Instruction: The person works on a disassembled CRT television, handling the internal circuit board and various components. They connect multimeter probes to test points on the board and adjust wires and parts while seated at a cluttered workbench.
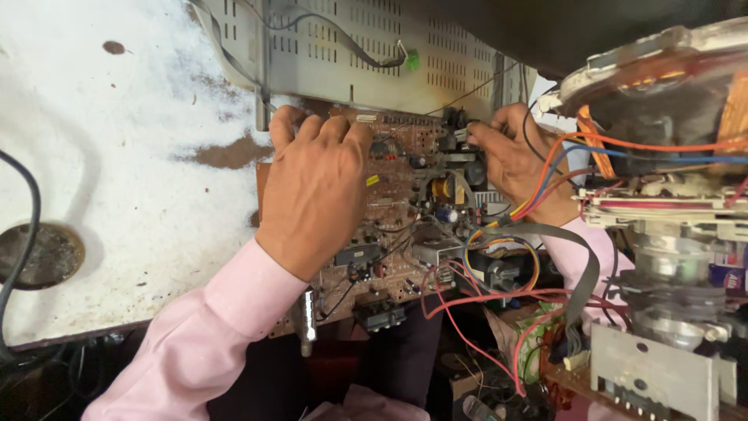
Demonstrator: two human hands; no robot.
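Head camera, looking down.

**Mia:** What are the hands doing?

**Ben:** The left hand (pixel 315 191) lies flat on the brown circuit board (pixel 389 226). Its fingers curl over the far edge, so it grips that edge. The right hand (pixel 510 160) is at the far right corner of the board. Its fingertips pinch close together on a small dark part there, but I can't tell just what they hold.

**Mia:** Where is the board?

**Ben:** It sticks out past the edge of the white, stained table (pixel 117 156), just in front of the grey plastic cover with slots (pixel 374 47). The near end has no table under it.

**Mia:** What could go wrong?

**Ben:** I think the board could tip or drop if the left hand lets go, because so little holds it up.

**Mia:** And the wires?

**Ben:** Red wires (pixel 467 312) and a grey flat cable (pixel 580 273) run from the board to the big glass tube (pixel 670 86) on the right. A hard pull could snap one or tug the tube.

**Mia:** Anything else?

**Ben:** The palm presses on little parts. Pushing too hard could bend them.
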